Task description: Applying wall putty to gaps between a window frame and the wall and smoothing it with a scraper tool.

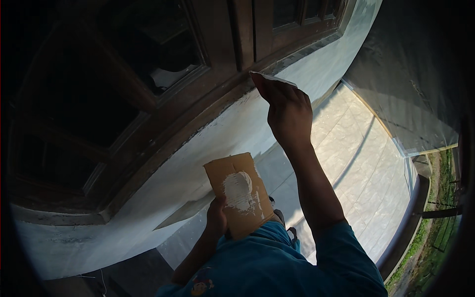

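My left hand (pixel 216 218) grips the side of a brown piece of cardboard (pixel 225 171) in front of my body. A smeared mound of white putty (pixel 238 189) lies on the cardboard, with streaks toward its right edge. My right arm reaches up and forward. At its end my right hand (pixel 288 111) is closed on a thin flat scraper (pixel 278 78), which has a pale edge and is mostly covered by the fingers. Its tip is at the lower edge of the brown wooden window frame (pixel 217 86), where the frame meets the white wall (pixel 198 148).
Dark window panes (pixel 148 44) fill the upper left. Pale floor tiles (pixel 356 148) lie to my right, with sunlight across them. A dark sheet (pixel 415 89) hangs beyond them. A low edge (pixel 408 227) borders grass (pixel 440 237) at the far right.
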